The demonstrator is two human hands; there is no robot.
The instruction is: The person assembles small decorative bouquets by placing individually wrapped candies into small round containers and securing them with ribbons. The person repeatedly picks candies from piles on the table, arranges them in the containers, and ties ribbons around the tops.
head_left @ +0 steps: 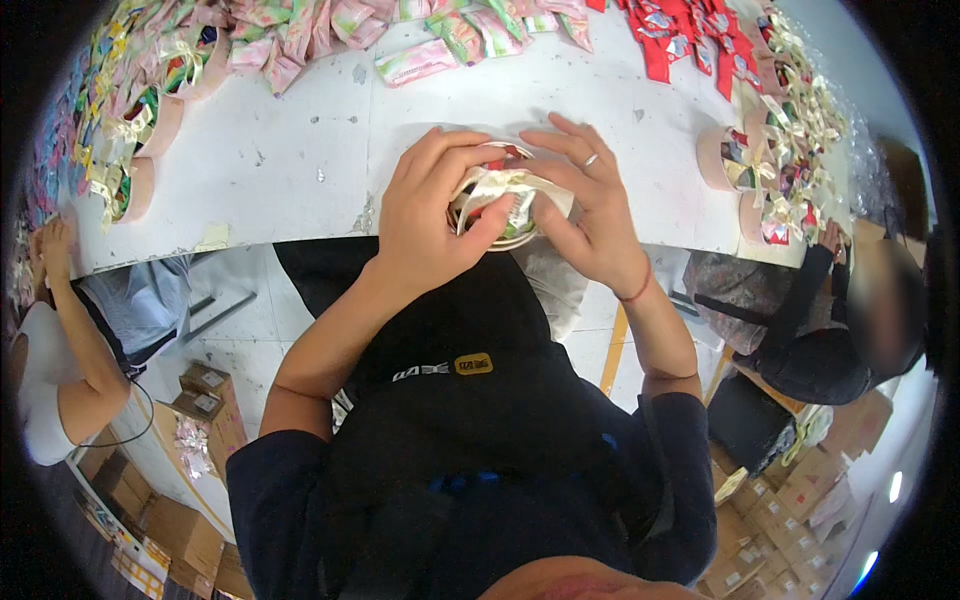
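A small round gift box [511, 242] stands at the table's near edge, right in front of me. It is filled with small wrapped packets in red, green and white, and a cream ribbon [517, 181] lies across its top. My left hand [428, 205] curves round the box's left side, its thumb pressing on the contents. Round the right side wraps my right hand [592, 210], with its thumb on the ribbon and packets. Fingers and ribbon hide much of the box's wall.
Pink-and-green packets [415, 63] lie heaped along the far side, beside red packets [690, 40]. Finished-looking ribboned boxes [165, 121] crowd the left, and more ribboned boxes [716, 158] the right. Co-workers sit at both sides. Cardboard cartons [785, 520] stand on the floor.
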